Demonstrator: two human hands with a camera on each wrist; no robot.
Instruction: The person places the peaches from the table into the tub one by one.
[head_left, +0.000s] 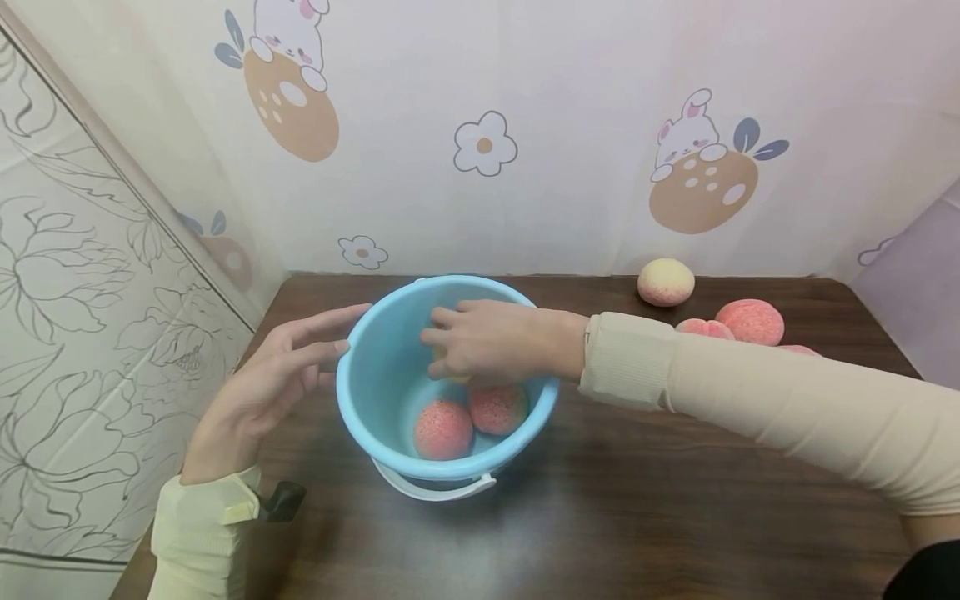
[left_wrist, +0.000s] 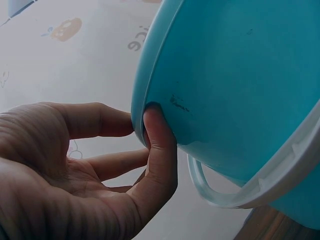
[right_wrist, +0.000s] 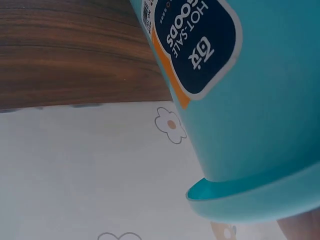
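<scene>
A light blue bucket (head_left: 360, 417) stands on the dark wood table, its white handle (head_left: 435, 493) hanging down in front. My left hand (head_left: 273, 375) holds the rim from the left, and in the left wrist view its fingers (left_wrist: 161, 150) bend against the lip. My right hand (head_left: 487, 342) reaches into the bucket, fingers curled around a pale yellow peach (head_left: 459, 380) that is mostly hidden. Below it, a pink peach (head_left: 443, 430) and another pink peach (head_left: 501, 409) lie on the bottom. The right wrist view shows the bucket's labelled outer wall (right_wrist: 260, 115), without the hand.
On the table (head_left: 675, 508) at the back right sit a yellow-pink peach (head_left: 666, 282), a pink peach (head_left: 750, 322) and further pink ones, partly covered by the right sleeve (head_left: 750, 400). A patterned wall (head_left: 570, 167) rises behind, with a floral panel (head_left: 75, 333) at the left.
</scene>
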